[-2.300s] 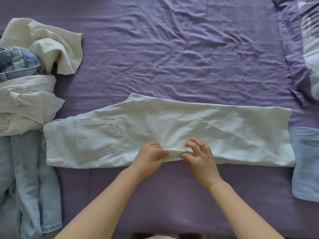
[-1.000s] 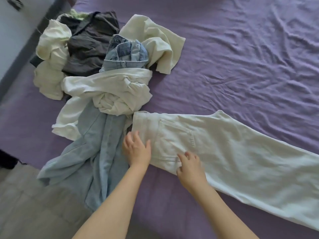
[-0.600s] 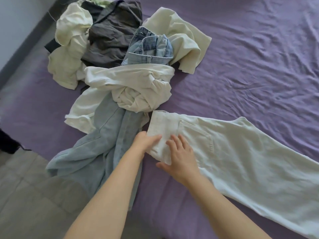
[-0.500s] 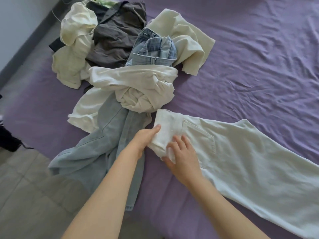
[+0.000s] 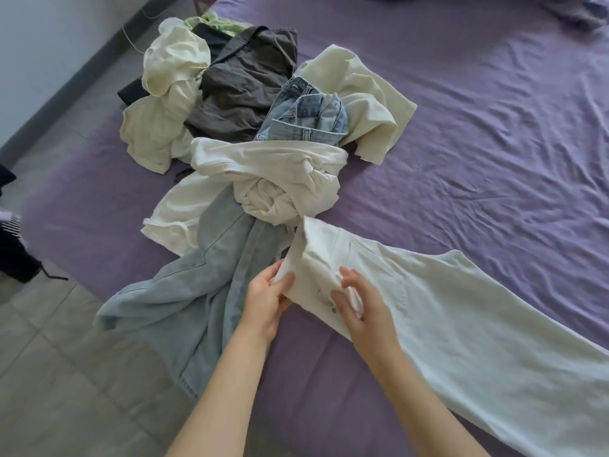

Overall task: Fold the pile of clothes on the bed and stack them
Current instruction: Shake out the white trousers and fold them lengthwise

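Holding: both hands are gripping the waistband end of the pale trousers (image 5: 461,318), which is lifting off the bed (image 5: 494,143) while the legs are lying flat, running toward the lower right.
Left hand: the left hand (image 5: 263,301) is pinching the waistband's left corner, thumb on top and fingers (image 5: 286,280) curling round the cloth edge.
Right hand: the right hand (image 5: 361,305) is clamping a fold of the same waistband near a small metal button, its fingers bending over the fabric.
Back pocket: a sewn pocket is showing on the trousers just right of the right hand.
Pile: the pile of clothes (image 5: 250,133) is sitting on the bed's left part, touching the raised waistband.
In the pile: a white twisted garment (image 5: 276,179) is lying nearest the trousers; light blue jeans (image 5: 197,291) are trailing from under it over the bed's edge; a folded denim piece (image 5: 306,117), a dark grey garment (image 5: 244,80) and cream garments (image 5: 365,103) are lying farther back.
Sheet: the purple sheet is wrinkling across the bed's right part.
Floor: grey tiles (image 5: 49,374) are showing at the lower left.
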Motion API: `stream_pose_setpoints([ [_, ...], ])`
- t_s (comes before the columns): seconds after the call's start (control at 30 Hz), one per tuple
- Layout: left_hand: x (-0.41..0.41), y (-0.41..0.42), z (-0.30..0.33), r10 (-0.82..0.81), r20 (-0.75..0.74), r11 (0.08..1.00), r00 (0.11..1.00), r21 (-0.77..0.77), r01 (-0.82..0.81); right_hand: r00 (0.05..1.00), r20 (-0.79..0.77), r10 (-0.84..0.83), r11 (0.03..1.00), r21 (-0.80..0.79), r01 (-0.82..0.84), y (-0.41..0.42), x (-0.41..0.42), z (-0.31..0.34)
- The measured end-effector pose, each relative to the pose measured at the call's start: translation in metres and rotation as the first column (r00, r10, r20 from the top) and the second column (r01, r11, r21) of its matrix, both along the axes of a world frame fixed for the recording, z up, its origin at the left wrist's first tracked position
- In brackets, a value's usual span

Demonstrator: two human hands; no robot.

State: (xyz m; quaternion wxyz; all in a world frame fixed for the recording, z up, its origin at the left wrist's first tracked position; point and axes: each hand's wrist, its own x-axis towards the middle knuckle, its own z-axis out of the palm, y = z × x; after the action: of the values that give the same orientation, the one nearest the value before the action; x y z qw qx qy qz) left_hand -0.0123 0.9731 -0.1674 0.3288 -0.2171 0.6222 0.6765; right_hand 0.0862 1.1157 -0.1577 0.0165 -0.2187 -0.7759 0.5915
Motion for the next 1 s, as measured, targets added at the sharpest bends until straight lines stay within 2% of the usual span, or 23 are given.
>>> stream_pose_setpoints([
  [0.07,0.003,-0.004,0.010,0.034,0.024,0.994,0.999,0.104,-0.036,0.980,0.049,0.194,0.973,0.115,-0.199,-0.012,0.001,-0.002],
  [0.1,0.003,-0.004,0.015,0.035,0.055,0.987,0.998,0.156,-0.043,0.957,0.095,0.276,0.949,0.133,-0.287,-0.016,0.003,-0.004],
  [0.13,0.003,-0.003,0.020,0.006,0.091,0.980,0.996,0.197,-0.024,0.941,0.135,0.311,0.942,0.086,-0.324,-0.017,0.004,-0.004],
  [0.2,0.001,-0.001,0.027,-0.117,0.100,0.977,0.988,0.189,0.097,0.938,0.173,0.300,0.951,-0.135,-0.279,-0.011,0.003,0.000],
  [0.27,0.003,0.006,0.033,-0.181,0.022,0.976,0.983,0.128,0.177,0.957,0.185,0.222,0.932,-0.330,-0.152,0.001,0.001,0.009],
  [0.37,0.014,0.022,0.040,-0.241,-0.055,0.952,0.969,0.179,0.247,0.974,0.214,0.069,0.826,-0.560,0.065,0.028,-0.002,0.032],
  [0.43,0.028,0.042,0.047,-0.312,-0.073,0.915,0.947,0.245,0.320,0.978,0.189,0.082,0.745,-0.664,0.066,0.052,0.001,0.046],
  [0.47,0.036,0.054,0.051,-0.355,-0.086,0.892,0.931,0.267,0.365,0.978,0.181,0.105,0.736,-0.675,0.046,0.065,0.004,0.052],
  [0.53,0.052,0.084,0.058,-0.444,-0.116,0.845,0.888,0.277,0.458,0.975,0.197,0.106,0.804,-0.593,0.032,0.087,0.014,0.068],
  [0.63,0.077,0.124,0.065,-0.519,-0.124,0.786,0.846,0.320,0.529,0.969,0.236,-0.067,0.939,-0.314,0.142,0.117,0.043,0.078],
  [0.7,0.095,0.144,0.066,-0.497,-0.086,0.777,0.864,0.399,0.487,0.967,0.222,-0.122,0.964,-0.207,0.169,0.135,0.071,0.080],
  [0.77,0.115,0.158,0.063,-0.425,0.009,0.811,0.905,0.447,0.377,0.972,0.194,-0.136,0.965,-0.195,0.174,0.148,0.101,0.078],
  [0.83,0.133,0.170,0.057,-0.392,0.051,0.852,0.919,0.396,0.341,0.955,0.216,-0.205,0.945,-0.212,0.251,0.157,0.134,0.066],
  [0.9,0.151,0.180,0.046,-0.434,-0.011,0.876,0.901,0.229,0.425,0.907,0.269,-0.325,0.905,-0.192,0.381,0.167,0.166,0.050],
  [0.97,0.162,0.183,0.031,-0.515,-0.196,0.857,0.835,-0.116,0.502,0.830,0.310,-0.463,0.830,-0.176,0.529,0.177,0.196,0.033],
  [1.0,0.165,0.182,0.023,-0.570,-0.302,0.817,0.764,-0.307,0.489,0.786,0.325,-0.526,0.785,-0.170,0.596,0.182,0.209,0.025],
])
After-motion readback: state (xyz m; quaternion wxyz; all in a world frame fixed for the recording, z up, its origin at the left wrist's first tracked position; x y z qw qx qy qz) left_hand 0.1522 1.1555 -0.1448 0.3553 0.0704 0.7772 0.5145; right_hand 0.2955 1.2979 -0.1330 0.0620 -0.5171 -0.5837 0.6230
